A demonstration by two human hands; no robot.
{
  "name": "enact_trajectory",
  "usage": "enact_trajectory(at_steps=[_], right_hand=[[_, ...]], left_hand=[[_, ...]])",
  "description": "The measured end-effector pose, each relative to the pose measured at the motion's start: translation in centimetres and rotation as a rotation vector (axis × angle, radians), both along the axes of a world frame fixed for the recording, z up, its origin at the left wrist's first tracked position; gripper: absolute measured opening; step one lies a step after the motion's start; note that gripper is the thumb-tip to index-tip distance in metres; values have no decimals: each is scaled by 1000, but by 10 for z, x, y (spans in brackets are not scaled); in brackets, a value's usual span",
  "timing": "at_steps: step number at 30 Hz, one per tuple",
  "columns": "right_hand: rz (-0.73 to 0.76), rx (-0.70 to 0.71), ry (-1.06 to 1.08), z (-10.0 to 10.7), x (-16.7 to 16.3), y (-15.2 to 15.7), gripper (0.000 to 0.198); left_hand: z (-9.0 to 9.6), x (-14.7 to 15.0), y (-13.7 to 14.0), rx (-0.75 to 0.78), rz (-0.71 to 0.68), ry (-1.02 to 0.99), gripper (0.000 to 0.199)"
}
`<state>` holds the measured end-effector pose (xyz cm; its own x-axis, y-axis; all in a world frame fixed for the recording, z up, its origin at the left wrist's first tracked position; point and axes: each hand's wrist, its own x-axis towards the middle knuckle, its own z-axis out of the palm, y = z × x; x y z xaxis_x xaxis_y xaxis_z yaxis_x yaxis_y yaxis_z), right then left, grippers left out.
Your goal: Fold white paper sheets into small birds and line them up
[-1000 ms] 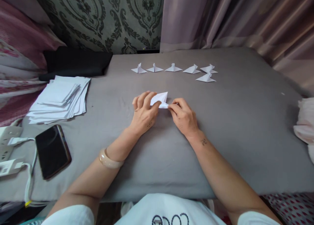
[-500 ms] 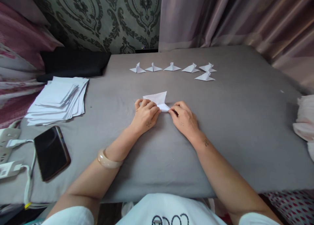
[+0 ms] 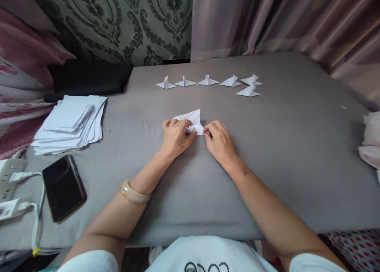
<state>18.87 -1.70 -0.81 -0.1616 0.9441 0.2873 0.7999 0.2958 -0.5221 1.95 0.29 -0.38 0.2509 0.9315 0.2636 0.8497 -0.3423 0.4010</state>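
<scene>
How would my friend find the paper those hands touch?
On the grey table, find the left hand and right hand. The white paper pokes out between them. Unlike the six folded shapes farther back and the paper stack at left, it's touched by both hands.

Wears a white T-shirt (image 3: 213,250) with short, plain white sleeves (image 3: 90,261). Shows dark, rounded lettering (image 3: 206,267) across the front, beaded-looking outline, cut off by bottom edge. Wears a thick, smooth, glossy beige bangle (image 3: 135,193) on left forearm (image 3: 148,175). Has small dark dotted marks (image 3: 181,144) on back of left hand (image 3: 177,138), fainter dots (image 3: 215,149) on right hand (image 3: 220,140). Bears a dark, angular line mark (image 3: 245,171) near right wrist (image 3: 236,165).
</scene>
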Motion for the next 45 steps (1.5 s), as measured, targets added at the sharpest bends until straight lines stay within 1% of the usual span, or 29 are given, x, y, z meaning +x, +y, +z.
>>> enact_trajectory(at_steps=[2, 5, 8, 10, 12, 14, 17, 21, 23, 25, 27, 28, 30, 32, 34, 37, 42, 45], right_hand=[[93, 7, -6, 0, 0, -1, 23], [162, -6, -46, 1, -1, -5, 31], [171, 1, -76, 1, 0, -8, 34], [174, 8, -80, 2, 0, -9, 35], [181, 12, -86, 3, 1, -9, 36], [187, 7, -98, 4, 1, -9, 37], [189, -10, -113, 4, 1, -9, 39], [184, -12, -119, 3, 1, -9, 42], [184, -15, -115, 3, 1, -9, 41], [185, -21, -92, 3, 2, -9, 41], [185, -28, -58, 2, 2, -8, 42], [184, -31, -39, 1, 2, -7, 42], [179, -35, 1, -1, 3, -5, 42], [175, -35, 46, -5, 4, -3, 40], [164, -44, 98, -8, 5, -1, 36], [143, -84, 171, -9, 6, 2, 30], [101, -164, 241, -5, 6, 2, 19], [45, -188, 304, -4, 4, 4, 14]], left_hand=[[-1, -1, 1, -14, 2, 3, 21], [-1, -5, 2, -38, -20, -22, 24], [4, -14, 4, -99, -90, -39, 26], [7, -21, 5, -132, -132, -32, 22], [9, -27, 6, -146, -161, -26, 19], [8, -31, 8, -142, -177, -26, 23], [6, -33, 10, -90, -182, -34, 27], [7, -30, 8, 39, -175, -4, 25], [8, -27, 6, 116, -135, 18, 23], [8, -23, 4, 181, -78, 22, 29], [7, -19, 2, 214, -38, 18, 41], [5, -18, 2, 223, -25, 17, 42], [2, -16, 1, 231, -19, 26, 38], [-1, -15, 1, 220, -61, 42, 30], [-3, -15, 1, 186, -158, 53, 22], [-4, -15, 1, 147, -278, 43, 17], [-6, -15, 1, 155, -344, 33, 18], [-5, -15, 0, 141, -360, 45, 21]])
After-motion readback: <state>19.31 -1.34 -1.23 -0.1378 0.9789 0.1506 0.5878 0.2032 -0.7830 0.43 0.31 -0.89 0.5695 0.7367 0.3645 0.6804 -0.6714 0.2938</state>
